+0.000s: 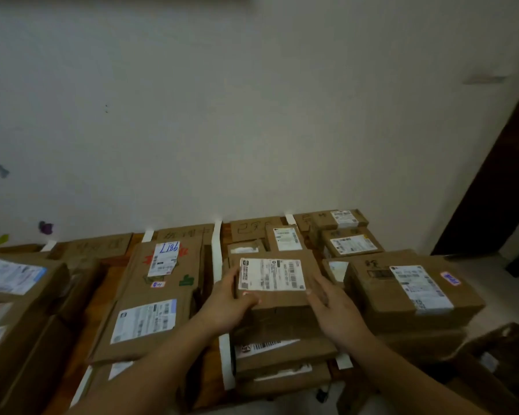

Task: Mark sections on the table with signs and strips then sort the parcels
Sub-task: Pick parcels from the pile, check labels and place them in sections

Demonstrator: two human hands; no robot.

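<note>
Sorting step is in hand; marking looks done. The counter [101, 284] is split into sections by white strips [216, 247] run front to back, w/ handwritten cardboard signs [252, 229] propped by the wall at 12 o'clock. The writing can't be read. Parcels are laid in every section.

A cardboard parcel [282, 302] w/ a white shipping label is held at approx. 6 o'clock in the view, atop a stack in the section just right of the longest strip. Whether it's fully rested on the stack or slightly lifted can't be told. The left hand [228, 298] is clamped on its left side: thumb curled over the near top edge, fingers round the side. The right hand [336, 313] is laid against the right side, fingers fairly straight, pressed on rather than wrapped, thumb tip on the top edge. The parcel is thus squeezed betw. both hands.

At its 9 o'clock, across the strip, a long flat parcel [162, 295] is lying; at 3 o'clock a bigger box [381, 298] is set close beside.

Judged: the parcel is prob. being squared on its stack. Next, the label should be checked vs. the sign, the parcel held level, and its edges aligned so nothing overhangs the strip. Then both hands can be freed for another parcel.
</note>
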